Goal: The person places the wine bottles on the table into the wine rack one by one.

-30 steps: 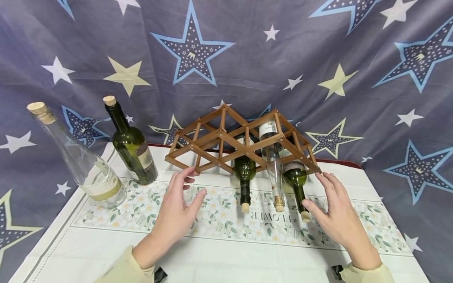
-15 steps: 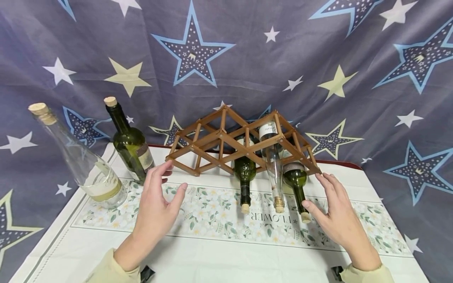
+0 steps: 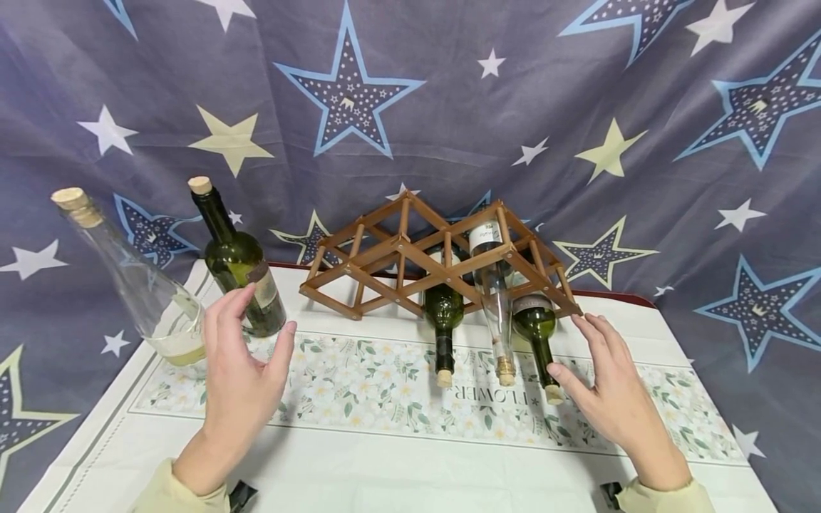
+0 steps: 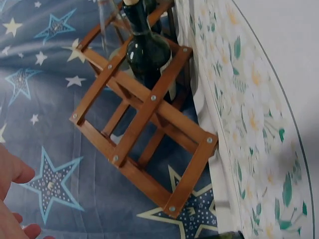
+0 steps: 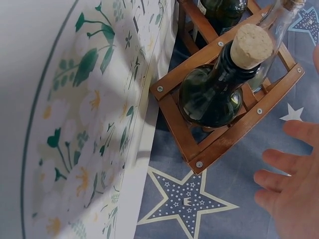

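My left hand (image 3: pixel 240 377) is raised over the table, its fingers spread and holding nothing. Just beyond its fingertips stands a corked green wine bottle (image 3: pixel 231 249), partly covered by them. A corked clear bottle (image 3: pixel 141 285) stands to the left, its lower side hidden behind the hand. My right hand (image 3: pixel 612 385) hovers by the wooden wine rack's (image 3: pixel 400 242) right end, fingers loosely extended. Its thumb is near the neck of a green bottle (image 3: pixel 539 324) lying in the rack. Left of that one lie a clear bottle (image 3: pixel 495 292) and another green bottle (image 3: pixel 442 306), corks toward me.
The rack's left cells hold no bottles. A white table cover with a floral strip (image 3: pixel 378 377) lies under everything. Behind the rack hangs a star-patterned curtain (image 3: pixel 449 128), close to the table's back edge.
My left hand has moved left from the rack's front left corner to in front of the standing green bottle. My right hand and the bottles have stayed put.
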The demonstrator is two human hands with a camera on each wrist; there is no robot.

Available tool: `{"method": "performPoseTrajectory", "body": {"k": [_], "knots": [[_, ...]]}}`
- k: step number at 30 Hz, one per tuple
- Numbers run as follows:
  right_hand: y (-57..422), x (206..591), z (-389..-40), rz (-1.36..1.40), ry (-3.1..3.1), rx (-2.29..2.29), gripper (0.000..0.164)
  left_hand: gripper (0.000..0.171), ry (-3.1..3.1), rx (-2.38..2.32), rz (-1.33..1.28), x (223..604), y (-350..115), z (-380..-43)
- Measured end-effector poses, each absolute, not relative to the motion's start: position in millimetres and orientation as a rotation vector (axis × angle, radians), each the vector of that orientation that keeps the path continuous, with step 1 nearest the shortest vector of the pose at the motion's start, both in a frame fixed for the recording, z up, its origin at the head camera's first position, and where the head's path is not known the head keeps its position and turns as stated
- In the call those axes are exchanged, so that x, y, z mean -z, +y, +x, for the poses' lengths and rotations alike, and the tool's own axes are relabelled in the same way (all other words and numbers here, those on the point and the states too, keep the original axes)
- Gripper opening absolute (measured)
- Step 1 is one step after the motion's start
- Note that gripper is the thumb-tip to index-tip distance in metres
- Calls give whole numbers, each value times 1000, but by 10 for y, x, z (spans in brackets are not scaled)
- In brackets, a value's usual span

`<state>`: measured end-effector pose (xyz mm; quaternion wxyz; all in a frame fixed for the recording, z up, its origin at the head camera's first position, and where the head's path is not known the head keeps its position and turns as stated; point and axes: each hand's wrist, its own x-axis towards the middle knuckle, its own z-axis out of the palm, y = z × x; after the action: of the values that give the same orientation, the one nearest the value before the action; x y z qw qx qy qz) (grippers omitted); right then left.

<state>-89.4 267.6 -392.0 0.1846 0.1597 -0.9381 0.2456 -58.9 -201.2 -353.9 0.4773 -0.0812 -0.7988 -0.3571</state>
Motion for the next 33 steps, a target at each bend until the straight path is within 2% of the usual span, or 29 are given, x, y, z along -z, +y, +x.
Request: {"method": "performPoseTrajectory", "body": {"k": [16, 33], "knots": [[2677, 3927, -893, 455, -2638, -692, 82, 59, -1695, 772, -79, 3359, -2182, -604], [2667, 3925, -895, 463, -2639, -702, 81, 76, -1630, 742, 131, 3353, -2612, -696]]}}
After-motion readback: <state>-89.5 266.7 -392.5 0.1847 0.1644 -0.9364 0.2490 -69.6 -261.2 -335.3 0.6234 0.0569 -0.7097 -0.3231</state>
